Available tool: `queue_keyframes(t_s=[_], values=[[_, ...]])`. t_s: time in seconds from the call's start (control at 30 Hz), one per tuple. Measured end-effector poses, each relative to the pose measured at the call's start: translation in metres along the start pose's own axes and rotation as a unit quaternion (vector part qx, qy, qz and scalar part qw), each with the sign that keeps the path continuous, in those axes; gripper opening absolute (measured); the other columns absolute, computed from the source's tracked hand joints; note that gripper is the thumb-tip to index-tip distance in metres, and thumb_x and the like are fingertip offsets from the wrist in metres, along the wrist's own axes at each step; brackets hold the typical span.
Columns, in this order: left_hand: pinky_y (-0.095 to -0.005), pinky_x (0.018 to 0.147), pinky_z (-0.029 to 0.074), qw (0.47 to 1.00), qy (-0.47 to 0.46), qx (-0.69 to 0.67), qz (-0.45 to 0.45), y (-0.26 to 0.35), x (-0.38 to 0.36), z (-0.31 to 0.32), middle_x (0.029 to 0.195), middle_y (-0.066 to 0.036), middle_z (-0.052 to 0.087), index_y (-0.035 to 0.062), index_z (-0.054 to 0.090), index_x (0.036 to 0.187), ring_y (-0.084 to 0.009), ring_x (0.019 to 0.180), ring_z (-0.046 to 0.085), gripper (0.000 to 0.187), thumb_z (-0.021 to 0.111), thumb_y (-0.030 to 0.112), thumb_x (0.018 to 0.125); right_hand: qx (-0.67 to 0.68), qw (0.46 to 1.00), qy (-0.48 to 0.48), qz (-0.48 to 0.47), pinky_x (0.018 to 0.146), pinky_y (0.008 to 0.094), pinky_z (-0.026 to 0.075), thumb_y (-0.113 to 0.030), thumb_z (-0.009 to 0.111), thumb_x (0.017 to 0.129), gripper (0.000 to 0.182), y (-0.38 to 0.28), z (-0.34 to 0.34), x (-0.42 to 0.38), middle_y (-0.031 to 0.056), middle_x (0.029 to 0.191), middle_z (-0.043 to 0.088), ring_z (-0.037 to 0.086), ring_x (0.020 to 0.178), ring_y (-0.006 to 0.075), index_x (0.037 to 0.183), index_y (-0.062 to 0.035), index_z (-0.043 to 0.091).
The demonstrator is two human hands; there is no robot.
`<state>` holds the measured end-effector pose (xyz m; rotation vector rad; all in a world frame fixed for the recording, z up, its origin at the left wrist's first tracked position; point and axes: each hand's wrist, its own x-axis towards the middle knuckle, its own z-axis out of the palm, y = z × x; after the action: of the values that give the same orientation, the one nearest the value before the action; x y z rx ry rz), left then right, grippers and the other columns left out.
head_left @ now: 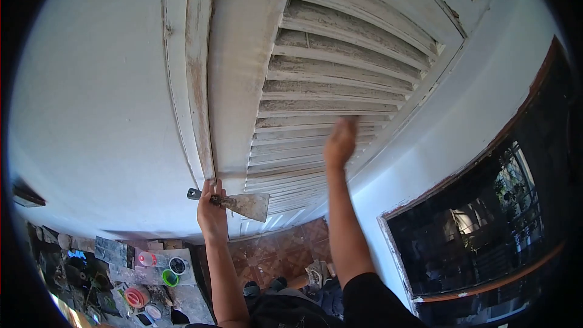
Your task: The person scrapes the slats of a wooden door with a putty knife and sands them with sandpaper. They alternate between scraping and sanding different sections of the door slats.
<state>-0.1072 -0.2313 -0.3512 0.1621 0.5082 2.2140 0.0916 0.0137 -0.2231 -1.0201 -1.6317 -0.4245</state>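
My left hand (212, 209) grips the handle of a metal scraper (243, 205), its wide blade pointing right, just below the worn frame of a white louvered shutter (316, 91). My right hand (341, 141) is raised against the lower slats of the shutter, fingers blurred, touching or brushing the dusty, peeling paint. Nothing shows in the right hand.
A white wall (91, 115) lies left of the shutter. A dark window (486, 225) with a red-brown frame is at the right. Below left, a cluttered surface holds a green cup (170, 277), a red lid (136, 296) and small jars. Reddish floor tiles (279, 255) are below.
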Motion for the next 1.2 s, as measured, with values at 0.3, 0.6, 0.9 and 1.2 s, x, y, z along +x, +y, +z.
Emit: queue_keyframes(t_s=[0.3, 0.6, 0.9, 1.2], values=[[-0.0372, 0.109, 0.032, 1.0, -0.008, 0.0, -0.005, 0.003, -0.001, -0.002, 0.148, -0.018, 0.034, -0.0069, 0.025, 0.147, -0.0299, 0.137, 0.038, 0.062, 0.046, 0.014, 0.092, 0.077, 0.978, -0.165, -0.1, 0.08, 0.0398, 0.056, -0.013, 0.057, 0.091, 0.033, 0.03, -0.002, -0.017, 0.0162, 0.129, 0.058, 0.056, 0.12, 0.0315, 0.123, -0.0047, 0.059], [-0.0377, 0.105, 0.036, 0.999, -0.03, -0.033, -0.005, 0.005, 0.006, -0.005, 0.131, -0.015, 0.049, -0.0066, 0.033, 0.142, -0.0288, 0.127, 0.047, 0.056, 0.047, 0.013, 0.092, 0.129, 0.977, -0.096, -0.137, 0.097, 0.045, 0.047, -0.011, 0.06, 0.089, 0.025, -0.011, 0.007, -0.025, 0.0202, 0.117, 0.061, 0.058, 0.111, 0.0379, 0.112, -0.0012, 0.062], [-0.0362, 0.104, 0.035, 1.0, -0.006, 0.011, 0.022, 0.003, -0.001, 0.003, 0.129, -0.018, 0.051, -0.0082, 0.034, 0.14, -0.0284, 0.125, 0.047, 0.056, 0.049, 0.013, 0.091, 0.065, 0.995, 0.0, 0.072, 0.106, 0.0399, 0.041, -0.015, 0.043, 0.1, 0.038, 0.136, -0.022, 0.01, 0.016, 0.145, 0.044, 0.042, 0.134, 0.0345, 0.135, -0.0023, 0.051], [-0.0357, 0.099, 0.034, 0.992, 0.106, 0.063, 0.037, -0.02, 0.011, 0.008, 0.133, -0.009, 0.048, 0.0006, 0.036, 0.145, -0.0207, 0.126, 0.048, 0.053, 0.046, 0.015, 0.096, 0.193, 0.957, -0.164, -0.144, 0.101, 0.041, 0.045, -0.003, 0.055, 0.09, 0.034, 0.023, -0.048, 0.002, 0.0197, 0.127, 0.059, 0.051, 0.126, 0.0353, 0.123, -0.0031, 0.061]])
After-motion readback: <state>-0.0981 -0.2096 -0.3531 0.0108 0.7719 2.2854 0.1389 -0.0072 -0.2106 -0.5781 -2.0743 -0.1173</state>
